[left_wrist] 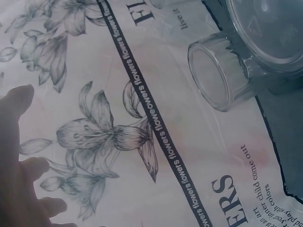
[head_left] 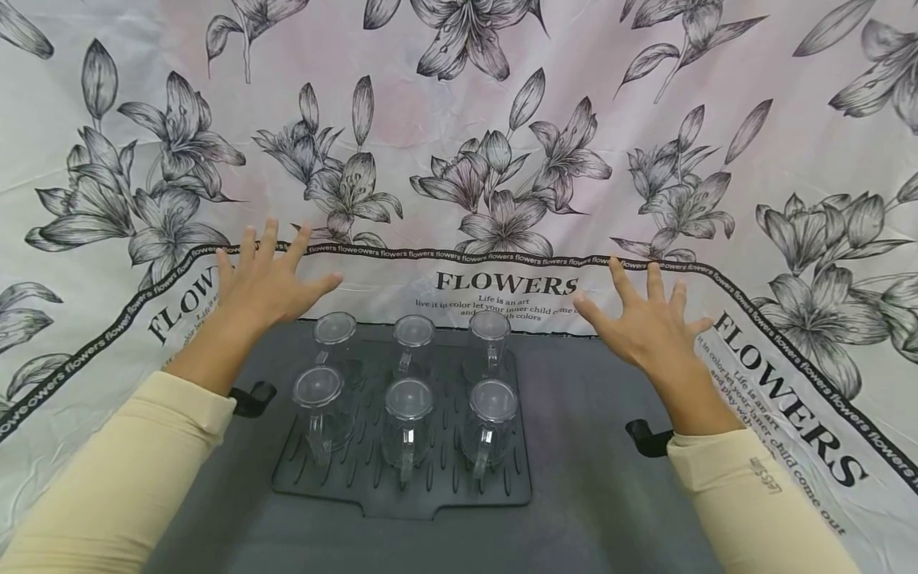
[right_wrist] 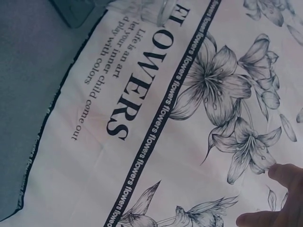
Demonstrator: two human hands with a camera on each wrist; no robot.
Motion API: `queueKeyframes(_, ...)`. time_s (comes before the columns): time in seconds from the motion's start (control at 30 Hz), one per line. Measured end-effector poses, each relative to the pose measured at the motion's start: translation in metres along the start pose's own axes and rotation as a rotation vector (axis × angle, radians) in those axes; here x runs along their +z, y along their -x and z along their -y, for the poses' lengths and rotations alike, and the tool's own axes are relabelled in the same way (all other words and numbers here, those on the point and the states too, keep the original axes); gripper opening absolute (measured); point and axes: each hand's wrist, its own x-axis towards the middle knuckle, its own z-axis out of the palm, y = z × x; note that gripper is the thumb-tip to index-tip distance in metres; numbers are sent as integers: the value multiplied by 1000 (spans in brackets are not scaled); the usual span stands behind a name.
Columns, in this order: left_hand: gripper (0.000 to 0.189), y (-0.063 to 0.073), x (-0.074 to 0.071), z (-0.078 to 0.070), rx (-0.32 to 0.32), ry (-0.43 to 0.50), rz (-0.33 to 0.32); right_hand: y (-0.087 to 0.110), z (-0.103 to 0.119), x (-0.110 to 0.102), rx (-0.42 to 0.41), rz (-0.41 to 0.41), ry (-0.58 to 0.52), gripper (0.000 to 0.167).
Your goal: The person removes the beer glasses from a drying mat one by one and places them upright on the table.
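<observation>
Several clear glass mugs stand upside down in two rows on a dark grey drying mat (head_left: 445, 490), among them a front middle mug (head_left: 409, 422) and a back right mug (head_left: 490, 343); their handles face the near side. My left hand (head_left: 268, 283) is held up with spread fingers, beyond and left of the back left mug (head_left: 335, 335). To the right of the mat, my right hand (head_left: 645, 327) is raised with its fingers spread too. Both hands hold nothing. Mugs (left_wrist: 213, 75) also show at the upper right of the left wrist view.
A white curtain (head_left: 402, 119) printed with grey lilies and "FLOWERS" hangs behind and along both sides. The grey tabletop (head_left: 581, 478) extends around the mat. Black straps cross under both wrists, one strap end (head_left: 251, 399) at the left, another (head_left: 649, 438) at the right.
</observation>
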Motion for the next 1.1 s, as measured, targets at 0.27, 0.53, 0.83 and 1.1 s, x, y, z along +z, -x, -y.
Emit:
queueKeyframes(0.27,97,15,1,-3,15,-1,-29,8,4,0,0,-10,-5,93)
queueKeyframes(0.53,97,31,1,-8,38,41,-86,19,9,-1,-6,-43,-15,96)
queueKeyframes(0.83,97,48,4,-9,39,75,-133,32,12,0,-38,-71,-9,94)
queueKeyframes(1.1,100,66,10,-6,35,79,-166,48,15,2,-55,-93,-26,91)
